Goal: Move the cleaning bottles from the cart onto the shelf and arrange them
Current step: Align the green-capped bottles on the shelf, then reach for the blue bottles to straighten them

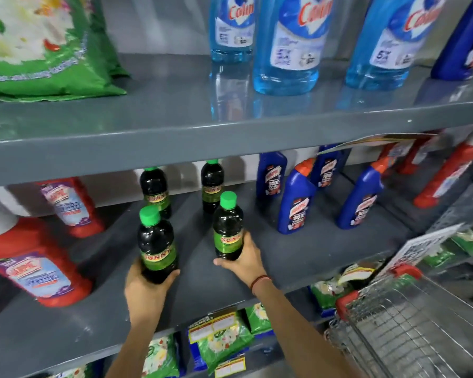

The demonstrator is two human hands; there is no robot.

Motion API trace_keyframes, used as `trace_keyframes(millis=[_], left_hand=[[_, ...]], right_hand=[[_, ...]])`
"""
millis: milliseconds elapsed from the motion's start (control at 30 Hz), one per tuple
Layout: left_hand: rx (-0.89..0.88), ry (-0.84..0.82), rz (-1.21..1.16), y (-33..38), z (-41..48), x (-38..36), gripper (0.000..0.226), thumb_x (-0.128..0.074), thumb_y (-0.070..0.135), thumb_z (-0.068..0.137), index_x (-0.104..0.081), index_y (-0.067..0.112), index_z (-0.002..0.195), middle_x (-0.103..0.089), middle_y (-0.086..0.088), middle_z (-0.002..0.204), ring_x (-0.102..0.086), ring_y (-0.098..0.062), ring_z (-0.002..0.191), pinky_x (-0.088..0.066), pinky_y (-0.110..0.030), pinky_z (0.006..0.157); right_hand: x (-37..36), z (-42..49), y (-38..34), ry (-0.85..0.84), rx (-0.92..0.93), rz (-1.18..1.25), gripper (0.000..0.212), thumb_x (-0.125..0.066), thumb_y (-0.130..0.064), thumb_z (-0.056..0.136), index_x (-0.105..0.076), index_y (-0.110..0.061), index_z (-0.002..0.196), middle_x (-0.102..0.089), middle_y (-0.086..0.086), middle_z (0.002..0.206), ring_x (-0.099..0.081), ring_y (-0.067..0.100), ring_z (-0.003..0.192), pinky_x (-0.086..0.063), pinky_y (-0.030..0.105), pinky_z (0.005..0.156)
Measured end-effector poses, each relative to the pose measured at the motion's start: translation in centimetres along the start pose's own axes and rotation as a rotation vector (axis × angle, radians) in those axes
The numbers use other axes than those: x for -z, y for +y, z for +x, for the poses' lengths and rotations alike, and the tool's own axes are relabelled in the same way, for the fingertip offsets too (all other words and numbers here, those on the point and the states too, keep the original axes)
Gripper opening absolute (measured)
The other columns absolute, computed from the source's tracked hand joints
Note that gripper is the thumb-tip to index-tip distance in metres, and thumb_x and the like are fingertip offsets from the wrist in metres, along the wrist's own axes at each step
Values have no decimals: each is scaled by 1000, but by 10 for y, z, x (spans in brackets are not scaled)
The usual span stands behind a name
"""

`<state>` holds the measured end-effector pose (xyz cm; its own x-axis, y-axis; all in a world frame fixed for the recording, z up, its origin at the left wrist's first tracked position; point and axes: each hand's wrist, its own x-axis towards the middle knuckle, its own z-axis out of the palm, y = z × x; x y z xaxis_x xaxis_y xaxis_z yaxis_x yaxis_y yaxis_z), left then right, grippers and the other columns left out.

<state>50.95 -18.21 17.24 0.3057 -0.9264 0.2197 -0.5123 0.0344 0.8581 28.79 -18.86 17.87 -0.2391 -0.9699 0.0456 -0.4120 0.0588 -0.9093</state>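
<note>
My left hand [145, 289] grips a dark bottle with a green cap and green label [156, 241], upright over the middle grey shelf [298, 249]. My right hand [245, 259] grips a second bottle of the same kind [228, 225], its base near or on the shelf board. Two more such bottles stand further back on that shelf, one on the left [155, 190] and one on the right [212, 184]. The wire cart [410, 331] with red corners is at the lower right.
Red cleaner bottles [36, 266] stand at the shelf's left, blue angled-neck bottles [295, 197] to the right. The upper shelf holds light-blue glass-cleaner bottles [287, 45] and a green bag [44, 45]. Green packets [221, 342] fill the shelf below.
</note>
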Motion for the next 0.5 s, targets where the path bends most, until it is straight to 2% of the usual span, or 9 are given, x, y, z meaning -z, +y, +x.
trace_keyframes(millis=[67,100,133,167,233,300,333,400,500], left_hand=[[20,57,-45,2,-9,0,65,-91,22,52,-59,3,105,-68,-20,101,-63,-29,92,-53,-36,83],[38,101,-81,4,-18,-4,63,-92,24,50,-60,1,100,-68,-24,95,-64,-25,81,-53,-23,75],[54,144,-120,5,-27,-8,60,-91,24,51,-59,-1,94,-66,-26,89,-61,-21,69,-48,-10,65],[59,178,-140,5,-38,-15,54,-90,21,54,-56,0,90,-64,-27,86,-56,-16,62,-43,-5,60],[-8,46,-113,13,-64,-36,35,-83,12,65,-52,12,81,-59,-22,82,-55,-4,61,-39,2,58],[-141,-151,-82,29,-88,-67,35,-81,13,67,-53,28,82,-60,-9,83,-55,18,77,-34,9,64],[-187,-176,-96,38,-95,-82,39,-83,13,63,-56,29,85,-60,-5,82,-52,23,80,-34,9,67],[-230,-239,-152,65,-101,-119,49,-86,12,58,-60,25,98,-56,0,89,-58,9,84,-38,5,71],[-168,-381,-226,95,-85,-173,74,-86,18,59,-51,15,124,-47,1,117,-55,-14,102,-46,-21,89]], right_hand=[[9,-5,3,-35,6,32,94,-89,-29,54,-39,-13,132,-55,7,131,-51,20,122,-42,37,105],[16,-9,8,-32,5,61,95,-89,-26,57,-37,-12,136,-53,7,133,-51,19,122,-42,38,106],[26,-13,14,-10,8,82,91,-87,-24,60,-39,-12,136,-53,7,132,-52,17,119,-45,35,103],[39,-17,20,30,17,89,81,-86,-23,63,-44,-14,133,-56,4,128,-55,14,113,-49,31,97],[73,-24,36,158,37,76,58,-83,-22,67,-53,-24,116,-61,-6,112,-60,8,98,-52,20,82],[117,-26,53,310,41,86,49,-83,-18,68,-54,-29,106,-61,-11,100,-61,6,89,-49,12,73],[137,-25,58,375,34,93,49,-83,-16,68,-54,-28,105,-60,-10,99,-61,9,89,-48,10,72],[181,-16,74,510,1,88,54,-84,-13,66,-55,-19,111,-58,-1,102,-61,18,93,-45,8,73],[234,8,96,594,-71,60,83,-88,-13,58,-46,-1,129,-47,11,115,-51,21,108,-39,5,92]])
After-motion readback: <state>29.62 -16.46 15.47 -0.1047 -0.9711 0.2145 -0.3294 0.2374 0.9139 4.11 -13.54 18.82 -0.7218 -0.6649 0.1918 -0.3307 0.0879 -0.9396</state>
